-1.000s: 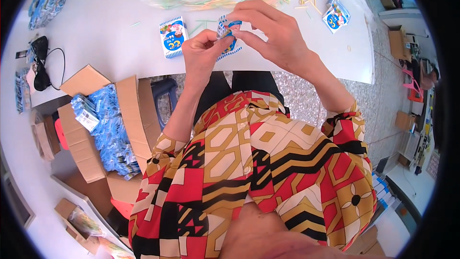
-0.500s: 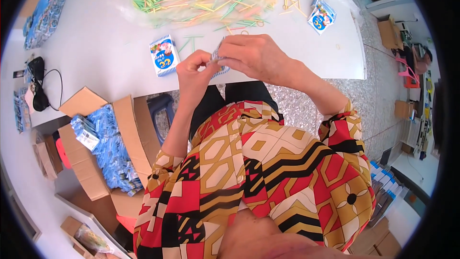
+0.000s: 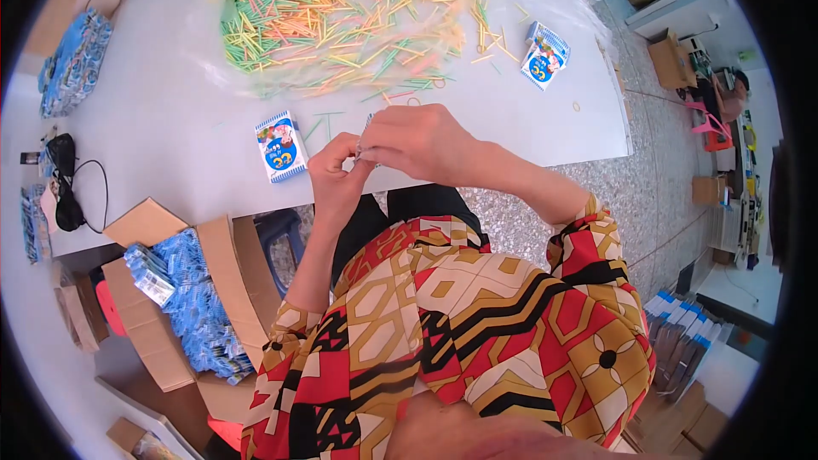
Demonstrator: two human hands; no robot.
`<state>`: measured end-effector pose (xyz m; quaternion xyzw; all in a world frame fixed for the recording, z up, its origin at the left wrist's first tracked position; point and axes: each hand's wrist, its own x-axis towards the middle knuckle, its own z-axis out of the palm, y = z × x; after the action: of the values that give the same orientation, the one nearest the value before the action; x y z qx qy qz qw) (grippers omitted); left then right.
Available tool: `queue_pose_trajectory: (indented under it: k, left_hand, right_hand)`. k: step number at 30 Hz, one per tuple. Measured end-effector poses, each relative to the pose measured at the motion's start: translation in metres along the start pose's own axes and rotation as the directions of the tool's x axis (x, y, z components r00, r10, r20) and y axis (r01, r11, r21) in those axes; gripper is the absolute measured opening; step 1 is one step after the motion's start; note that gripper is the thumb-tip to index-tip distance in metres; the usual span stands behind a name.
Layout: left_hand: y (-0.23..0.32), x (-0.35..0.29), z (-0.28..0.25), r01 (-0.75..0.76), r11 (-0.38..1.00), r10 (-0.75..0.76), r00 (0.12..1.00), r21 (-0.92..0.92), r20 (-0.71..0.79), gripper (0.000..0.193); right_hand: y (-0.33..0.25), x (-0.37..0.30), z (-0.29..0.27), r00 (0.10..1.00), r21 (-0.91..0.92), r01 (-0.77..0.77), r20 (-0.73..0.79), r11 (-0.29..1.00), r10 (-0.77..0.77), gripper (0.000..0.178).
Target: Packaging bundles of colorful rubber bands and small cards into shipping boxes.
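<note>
Above the table's near edge, my left hand (image 3: pixel 337 172) and my right hand (image 3: pixel 422 145) meet with their fingertips pinched together. Between them is a small blue-and-white printed packet (image 3: pixel 370 118), mostly covered by the fingers. Both hands grip it, the right from above and the left at its near end. Left of my hands, a blue-and-white printed box (image 3: pixel 279 150) lies flat on the table. Further right and back lie two similar boxes (image 3: pixel 544 60), one overlapping the other. Several loose thin sticks (image 3: pixel 317 126) rest just beyond my left hand.
A large heap of coloured sticks (image 3: pixel 341 25) on clear plastic covers the table's back. On the left, an open cardboard box (image 3: pixel 234 268) holds many blue packets (image 3: pixel 192 290). Bundled blue packets (image 3: pixel 77 60) and a black corded object (image 3: pixel 65 183) lie at the table's left.
The view has shifted, so the table and boxes appear lower in the picture. My hands still pinch the packet, and less of it shows now.
</note>
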<state>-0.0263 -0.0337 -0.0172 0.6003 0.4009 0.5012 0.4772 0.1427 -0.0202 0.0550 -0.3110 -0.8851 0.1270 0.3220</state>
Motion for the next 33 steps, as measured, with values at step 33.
queue_pose_trajectory:
  k: [33]
  left_hand:
    - [0.002,-0.023,-0.015,0.104,0.964,-0.07,0.987,-0.245,0.144,0.021]
  right_hand:
    - [0.223,0.057,-0.089,0.872,-0.705,0.422,0.488,0.569,-0.043,0.047]
